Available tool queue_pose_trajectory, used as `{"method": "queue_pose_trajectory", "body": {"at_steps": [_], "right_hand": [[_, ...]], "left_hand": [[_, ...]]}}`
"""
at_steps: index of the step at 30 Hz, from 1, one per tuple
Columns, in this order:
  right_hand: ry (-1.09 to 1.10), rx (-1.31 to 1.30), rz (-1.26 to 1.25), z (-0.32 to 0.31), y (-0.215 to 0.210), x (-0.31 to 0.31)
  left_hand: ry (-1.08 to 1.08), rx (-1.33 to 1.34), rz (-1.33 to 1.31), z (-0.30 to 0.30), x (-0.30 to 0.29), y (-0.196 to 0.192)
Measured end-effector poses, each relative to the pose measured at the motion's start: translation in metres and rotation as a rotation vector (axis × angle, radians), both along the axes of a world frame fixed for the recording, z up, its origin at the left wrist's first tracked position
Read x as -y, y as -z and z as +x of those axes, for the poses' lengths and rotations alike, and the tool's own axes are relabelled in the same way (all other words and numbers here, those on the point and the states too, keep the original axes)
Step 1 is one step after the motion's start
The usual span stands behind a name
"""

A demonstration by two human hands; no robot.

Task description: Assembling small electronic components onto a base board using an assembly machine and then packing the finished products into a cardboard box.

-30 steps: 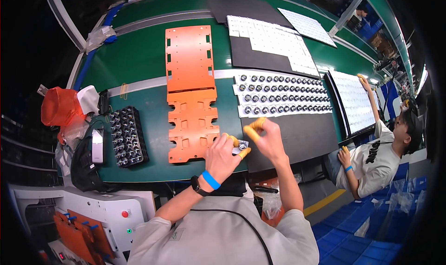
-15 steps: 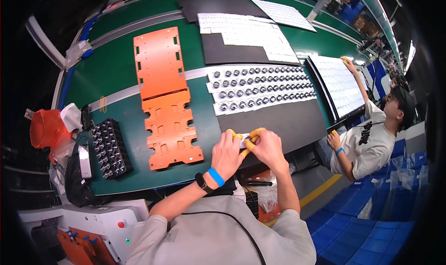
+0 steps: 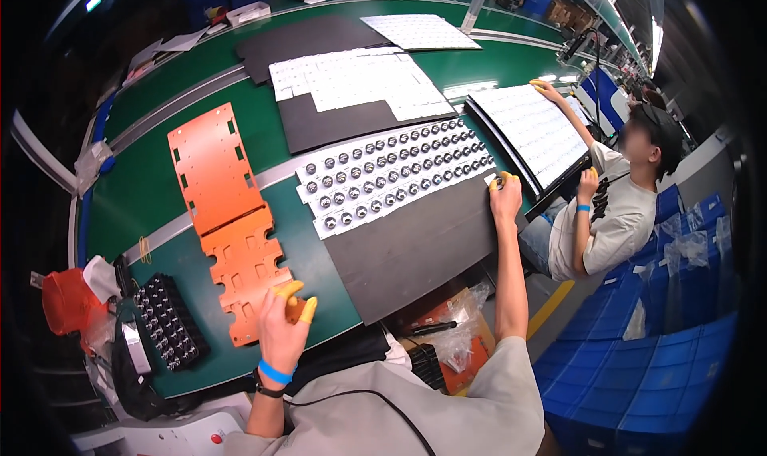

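My right hand point(image 3: 505, 199) is at the right end of the rows, over the dark grey board point(image 3: 407, 248), its yellow-tipped fingers closed on a small white piece point(image 3: 490, 179). Most of that piece is hidden by the fingers. Several rows of white plates point(image 3: 319, 230) bearing round, dark, shiny caps lie along the board's far side. My left hand point(image 3: 281, 328), also with yellow finger covers, is raised with fingers apart over the near end of the orange plate point(image 3: 214, 168), holding nothing. Both lie on the green table.
A black tray of shiny round parts point(image 3: 166, 324) stands left, beside a dark bag point(image 3: 136, 376) and an orange bag point(image 3: 70, 300). Boards with white sheets point(image 3: 359, 84) lie farther back. At right a co-worker point(image 3: 615, 192) touches a white-covered board point(image 3: 531, 132). Blue bins point(image 3: 623, 360) stand lower right.
My hands have parted: the right has reached far right with the small white piece, the left has moved left over the orange plate. The view has shifted. The co-worker's nearer hand has risen.
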State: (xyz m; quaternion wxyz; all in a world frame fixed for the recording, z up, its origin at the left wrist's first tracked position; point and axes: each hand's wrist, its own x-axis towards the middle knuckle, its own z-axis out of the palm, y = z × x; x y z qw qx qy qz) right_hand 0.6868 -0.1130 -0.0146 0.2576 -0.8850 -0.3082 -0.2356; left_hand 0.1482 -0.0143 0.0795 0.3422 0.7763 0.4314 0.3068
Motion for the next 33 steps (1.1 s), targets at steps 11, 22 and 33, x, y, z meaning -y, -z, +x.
{"method": "queue_pose_trajectory", "body": {"at_steps": [11, 22, 33], "right_hand": [[0.105, 0.060, 0.021, 0.018, 0.008, -0.015], [-0.245, 0.263, 0.178, -0.063, -0.034, -0.044], [-0.733, -0.077, 0.179, -0.154, -0.070, -0.261]], "left_hand": [[-0.107, 0.039, -0.092, -0.024, 0.001, 0.013], [-0.056, 0.062, 0.022, -0.023, -0.022, 0.018], [-0.043, 0.213, -0.142, -0.026, -0.051, 0.032]]}}
